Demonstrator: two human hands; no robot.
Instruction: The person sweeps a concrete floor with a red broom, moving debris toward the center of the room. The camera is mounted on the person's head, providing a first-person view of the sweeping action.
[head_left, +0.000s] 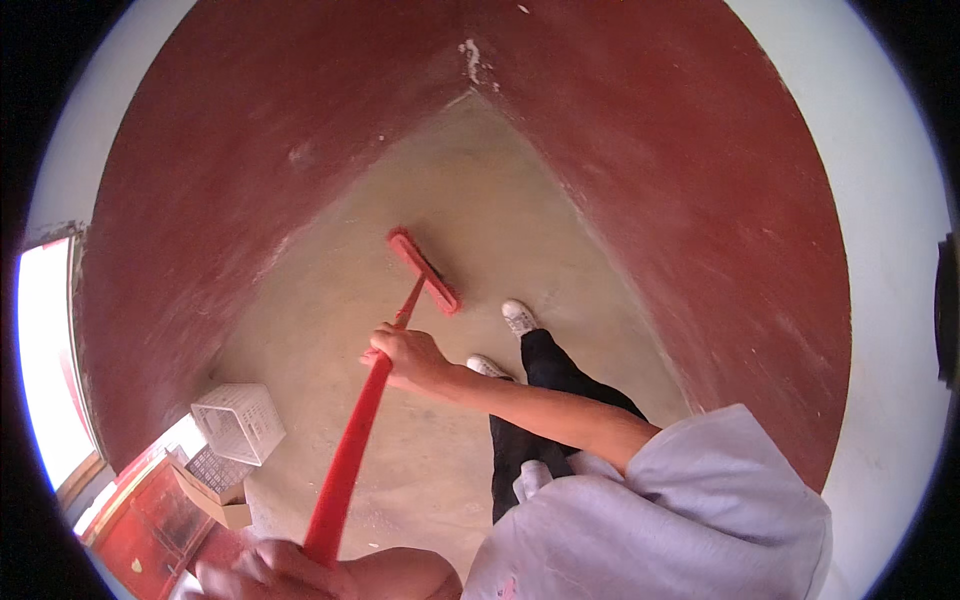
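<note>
A red push broom stands with its bristle head on the concrete floor, and its red handle slants back towards me. My right hand is closed around the handle's middle, a little behind the broom head. Close to the camera, at the bottom of the view, my left hand grips the upper end of the handle; its fingers are partly blurred and cut off by the picture's edge. The two white shoes on my feet are to the right of the broom.
Two walls, dark red below and white above, meet in a corner ahead. A white plastic crate lies at the lower left beside an open cardboard box. Near them are a red door and a bright window.
</note>
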